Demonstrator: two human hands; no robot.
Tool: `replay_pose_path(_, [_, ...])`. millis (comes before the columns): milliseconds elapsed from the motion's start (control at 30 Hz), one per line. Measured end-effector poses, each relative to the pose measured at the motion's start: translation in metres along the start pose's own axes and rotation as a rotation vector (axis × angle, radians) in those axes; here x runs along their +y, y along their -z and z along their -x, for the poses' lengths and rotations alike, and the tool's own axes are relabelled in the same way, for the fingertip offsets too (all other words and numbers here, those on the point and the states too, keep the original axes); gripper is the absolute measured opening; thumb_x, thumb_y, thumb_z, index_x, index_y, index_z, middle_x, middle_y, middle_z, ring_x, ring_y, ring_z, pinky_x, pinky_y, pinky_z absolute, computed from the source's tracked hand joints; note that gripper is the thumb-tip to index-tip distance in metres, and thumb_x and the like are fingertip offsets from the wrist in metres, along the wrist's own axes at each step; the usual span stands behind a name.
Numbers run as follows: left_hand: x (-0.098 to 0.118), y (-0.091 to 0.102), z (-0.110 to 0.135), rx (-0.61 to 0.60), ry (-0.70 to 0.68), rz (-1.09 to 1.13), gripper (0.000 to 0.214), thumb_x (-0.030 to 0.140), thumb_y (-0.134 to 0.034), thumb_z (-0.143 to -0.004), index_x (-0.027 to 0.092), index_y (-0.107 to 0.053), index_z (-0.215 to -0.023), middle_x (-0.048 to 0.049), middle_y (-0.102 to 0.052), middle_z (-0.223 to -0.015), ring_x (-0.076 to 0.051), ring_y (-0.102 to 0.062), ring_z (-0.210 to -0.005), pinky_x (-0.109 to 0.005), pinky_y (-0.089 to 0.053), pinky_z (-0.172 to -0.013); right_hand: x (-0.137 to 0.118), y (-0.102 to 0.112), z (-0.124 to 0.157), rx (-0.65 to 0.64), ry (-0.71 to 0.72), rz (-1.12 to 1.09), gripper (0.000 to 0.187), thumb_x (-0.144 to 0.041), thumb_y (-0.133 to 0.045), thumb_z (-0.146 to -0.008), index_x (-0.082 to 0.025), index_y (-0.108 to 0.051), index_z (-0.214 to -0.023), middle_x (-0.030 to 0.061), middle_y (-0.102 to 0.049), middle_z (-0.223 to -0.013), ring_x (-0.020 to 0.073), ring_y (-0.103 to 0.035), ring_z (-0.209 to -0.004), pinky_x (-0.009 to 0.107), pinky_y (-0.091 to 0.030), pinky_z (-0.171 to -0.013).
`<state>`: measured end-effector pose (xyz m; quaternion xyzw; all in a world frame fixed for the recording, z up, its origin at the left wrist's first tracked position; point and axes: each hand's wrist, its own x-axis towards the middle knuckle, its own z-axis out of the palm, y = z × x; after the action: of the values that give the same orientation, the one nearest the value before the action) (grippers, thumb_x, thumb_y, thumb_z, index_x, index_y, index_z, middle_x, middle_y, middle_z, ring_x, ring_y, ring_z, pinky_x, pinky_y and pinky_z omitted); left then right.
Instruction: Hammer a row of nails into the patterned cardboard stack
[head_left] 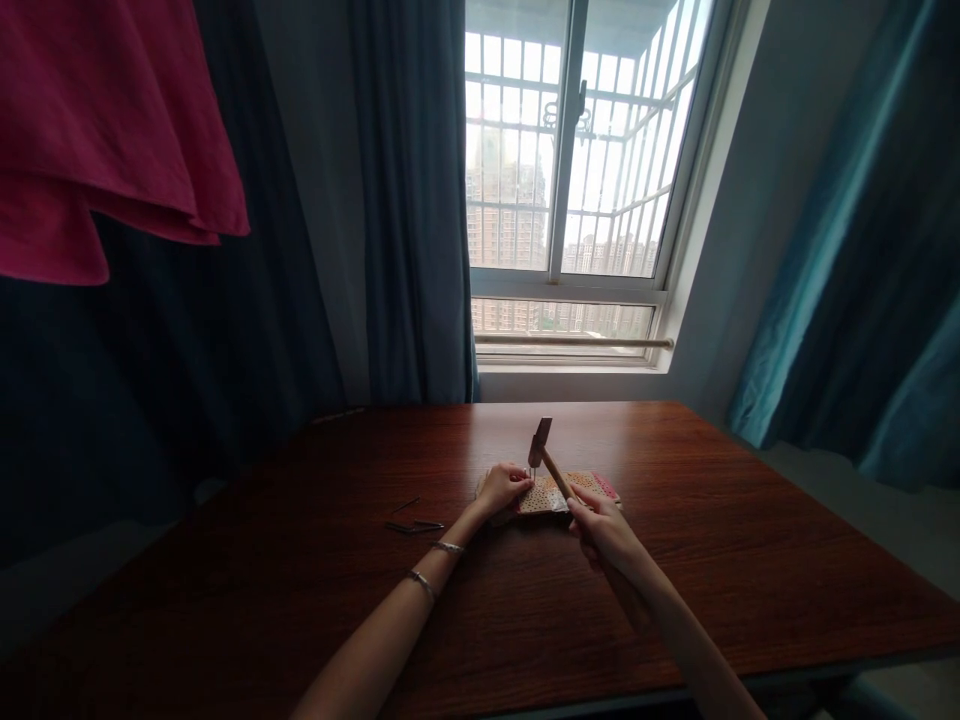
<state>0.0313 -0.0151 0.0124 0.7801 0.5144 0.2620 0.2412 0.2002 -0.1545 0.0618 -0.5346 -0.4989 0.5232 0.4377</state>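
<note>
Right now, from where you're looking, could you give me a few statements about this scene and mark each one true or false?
1. The right hand grips a hammer by its handle. True.
2. The left hand is raised well away from the dotted block. False: it is at the block's left part.
3. Two bracelets are on the left arm. True.
4. The loose metal pieces lie to the right of both hands. False: they lie on the table, left of both hands.
5. A pink cloth hangs at the upper left. True.
</note>
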Motion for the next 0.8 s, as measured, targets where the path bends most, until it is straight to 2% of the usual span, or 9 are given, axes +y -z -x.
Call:
replay_pose_path(133, [0.001, 0.001, 0.001, 0.008, -0.008, -0.003, 0.028, 0.043, -0.056, -0.071, 0.021, -0.071, -0.079, -0.0005, -0.067, -0.079, -0.015, -0.055, -0.076, -0.020, -0.035, -0.061, -0.003, 0.000, -0.001, 0.009, 0.032, 0.002, 0.061, -0.045, -0.046, -0.077, -0.022, -0.035, -0.132, -0.0069, -0.046, -0.053, 0.0059, -0.037, -0.027, 0.016, -0.029, -0.023])
replay_pose_path(300, [0.001, 0.001, 0.001, 0.007, -0.010, -0.010, 0.028, 0.043, -0.056, -0.071, 0.021, -0.071, -0.079, -0.0005, -0.067, -0.079, -0.015, -0.055, -0.077, -0.020, -0.034, -0.061, -0.002, 0.000, 0.000, -0.008, 0.004, 0.011, 0.059, -0.043, -0.046, -0.077, -0.021, -0.037, -0.130, -0.0067, -0.046, -0.053, 0.0057, -0.037, -0.026, 0.017, -0.029, -0.023])
replay_pose_path(800, [-0.014, -0.011, -0.008, 0.023, -0.036, -0.031, 0.031, 0.046, -0.055, -0.072, 0.021, -0.071, -0.079, -0.0006, -0.067, -0.080, -0.013, -0.055, -0.071, -0.020, -0.032, -0.058, -0.004, -0.001, 0.001, -0.017, 0.031, 0.027, 0.055, -0.043, -0.045, -0.078, -0.021, -0.039, -0.129, -0.0065, -0.046, -0.054, 0.0056, -0.037, -0.027, 0.016, -0.029, -0.023])
